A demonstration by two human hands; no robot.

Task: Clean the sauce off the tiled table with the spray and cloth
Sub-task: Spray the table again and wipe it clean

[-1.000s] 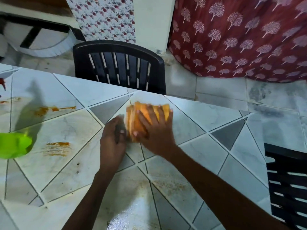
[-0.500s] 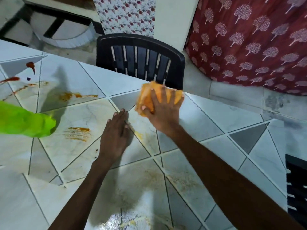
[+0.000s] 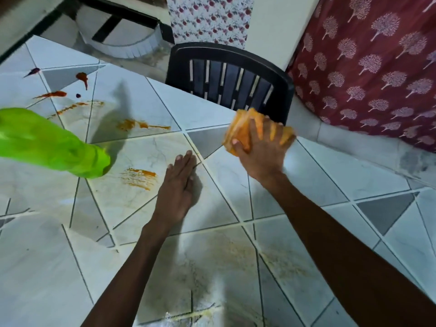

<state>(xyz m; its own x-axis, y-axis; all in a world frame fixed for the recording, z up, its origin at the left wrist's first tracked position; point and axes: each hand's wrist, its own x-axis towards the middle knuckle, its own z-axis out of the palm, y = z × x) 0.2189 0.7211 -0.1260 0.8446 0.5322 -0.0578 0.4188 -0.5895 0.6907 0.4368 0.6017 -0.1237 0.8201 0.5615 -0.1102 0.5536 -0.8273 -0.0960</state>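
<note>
**Bring the cloth back to the sauce**

The tiled table (image 3: 306, 175) fills the view, with a black chair (image 3: 231, 79) beyond its far edge at twelve o'clock. The green spray bottle (image 3: 47, 142) sits at nine o'clock, blurred. The folded orange cloth (image 3: 243, 128) is at one o'clock near that edge. The right hand (image 3: 262, 149) grasps it with fingers spread on top and thumb tucked in; whether it touches the tile is unclear. The left hand (image 3: 177, 185) lies flat, released, at centre. The sauce smear (image 3: 139, 177) waits at its nine o'clock, with more streaks (image 3: 141, 125) at eleven. Likely best: press the cloth flat and pull it toward those marks in short overlapping strokes — turning to a clean face often.
</note>
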